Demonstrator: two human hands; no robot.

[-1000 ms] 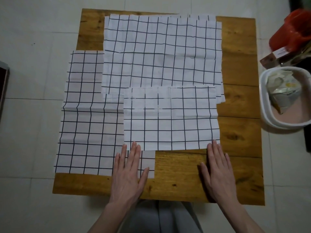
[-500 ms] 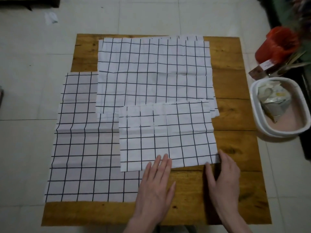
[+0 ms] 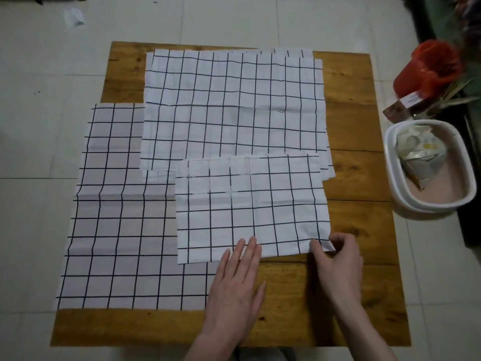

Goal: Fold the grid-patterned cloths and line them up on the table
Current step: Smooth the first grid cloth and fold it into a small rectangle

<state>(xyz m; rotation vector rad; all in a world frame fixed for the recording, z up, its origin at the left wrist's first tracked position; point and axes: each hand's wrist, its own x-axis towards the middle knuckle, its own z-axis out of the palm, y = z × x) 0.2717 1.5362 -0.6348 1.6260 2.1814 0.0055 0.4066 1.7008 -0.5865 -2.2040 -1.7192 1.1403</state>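
Folded cloth [image 3: 250, 207], grid-patterned: lying on worktop [image 3: 359, 225], overlapping two larger cloths. Right hand [image 3: 338, 264] is pinching its near right corner; left hand [image 3: 234, 287] is pressing flat, fingers straight, on its near edge. Step: starting another fold. Next: likely lifting that corner leftward, edges matched.

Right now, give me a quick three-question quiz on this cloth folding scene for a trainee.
1. True or false: the right hand pinches the near right corner of the small cloth.
2. The left hand is: A flat, fingertips on the small cloth; B holding the tub; C raised off the table.
3. Fill in: the big cloth overhangs the table's ___ edge.

Key: 1 true; 2 A; 3 left.
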